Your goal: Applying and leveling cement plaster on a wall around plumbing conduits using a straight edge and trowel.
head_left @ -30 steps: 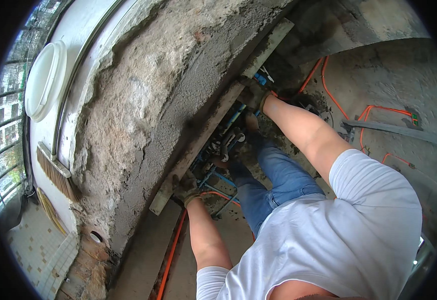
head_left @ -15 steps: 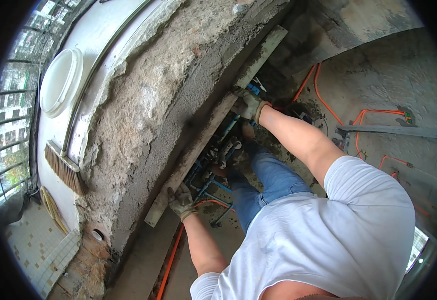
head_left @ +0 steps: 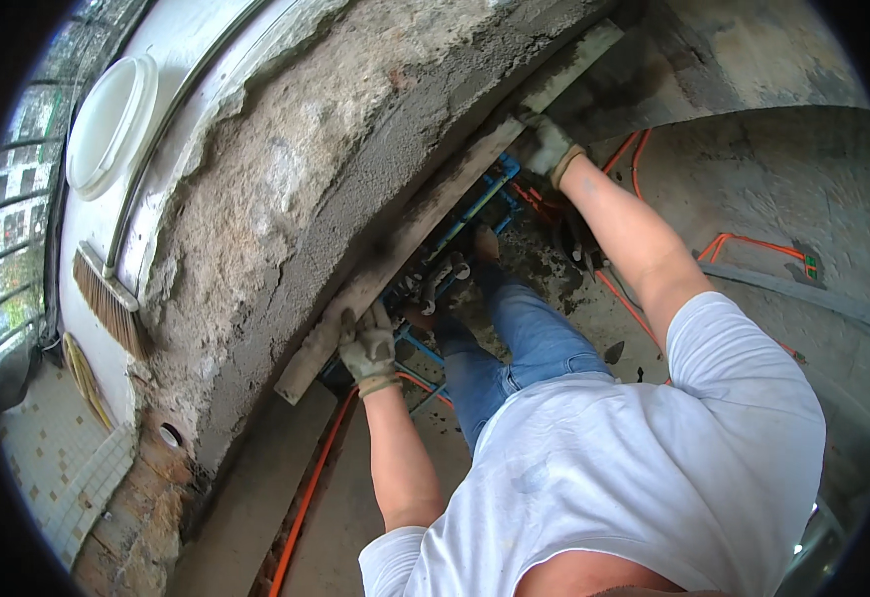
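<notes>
A long straightedge board point(head_left: 425, 214), smeared with grey mortar, lies against the fresh plaster band point(head_left: 355, 219) on a rough wall. My left hand point(head_left: 367, 343), in a dirty work glove, grips the board near its lower end. My right hand point(head_left: 549, 146), gloved too, holds the board near its upper end. Both arms are stretched out in front of my white shirt.
Orange conduits point(head_left: 301, 502) run along the floor, and blue pipes point(head_left: 465, 214) sit under the board by my jeans and shoe. A brush point(head_left: 107, 308) and a white round lid point(head_left: 107, 124) rest on the white sill. Tiled ground point(head_left: 52, 458) lies at lower left.
The board has slid up along the wall with both hands on it. The view has tilted a little toward the wall.
</notes>
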Available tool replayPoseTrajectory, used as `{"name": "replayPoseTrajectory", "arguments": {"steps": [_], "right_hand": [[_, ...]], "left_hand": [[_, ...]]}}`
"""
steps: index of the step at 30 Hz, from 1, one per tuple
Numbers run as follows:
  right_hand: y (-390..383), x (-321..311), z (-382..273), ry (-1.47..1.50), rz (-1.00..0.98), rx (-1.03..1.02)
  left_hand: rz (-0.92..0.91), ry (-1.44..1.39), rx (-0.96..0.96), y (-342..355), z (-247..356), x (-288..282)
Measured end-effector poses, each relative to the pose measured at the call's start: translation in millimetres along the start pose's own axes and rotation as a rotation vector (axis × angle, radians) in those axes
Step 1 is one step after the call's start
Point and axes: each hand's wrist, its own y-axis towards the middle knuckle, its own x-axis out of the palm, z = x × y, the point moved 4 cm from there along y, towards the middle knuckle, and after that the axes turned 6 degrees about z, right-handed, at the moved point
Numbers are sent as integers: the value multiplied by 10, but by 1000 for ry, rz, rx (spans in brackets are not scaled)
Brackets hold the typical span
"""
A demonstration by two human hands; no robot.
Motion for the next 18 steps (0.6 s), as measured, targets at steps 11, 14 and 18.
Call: {"name": "replayPoseTrajectory", "arguments": {"steps": [11,14,18], "right_hand": [[-524,314,349,-88,33,30],[-706,414,519,-83,18,25],[-978,585,764,-74,-12,-8]], "left_hand": [[78,134,330,-497,390,132],[66,109,310,-642,594,107],[-1,234,365,-880,873,112]]}}
